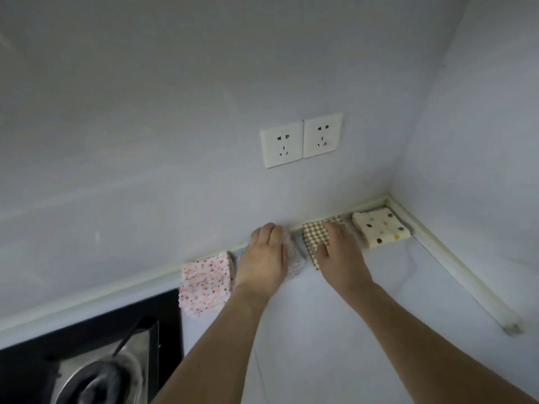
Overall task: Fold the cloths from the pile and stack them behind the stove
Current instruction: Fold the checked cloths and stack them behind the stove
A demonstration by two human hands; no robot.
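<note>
Left hand (264, 258) flat on pale cloth (294, 262), right hand (339, 252) flat on checked cloth (313, 237)

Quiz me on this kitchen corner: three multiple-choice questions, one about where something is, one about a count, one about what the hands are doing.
1. Where does the cream dotted cloth lie?
A. on the stove
B. in the corner of the counter
C. hanging from a socket

2. How many wall sockets show?
A. one
B. two
C. four

3. What is the right hand doing?
A. resting flat on the checked cloth
B. lifting a pan
C. plugging in a cable

Answers: 1 B, it lies where the two walls meet. 2 B, two plates sit side by side. 3 A, its open fingers lie on the brown checks.
</note>
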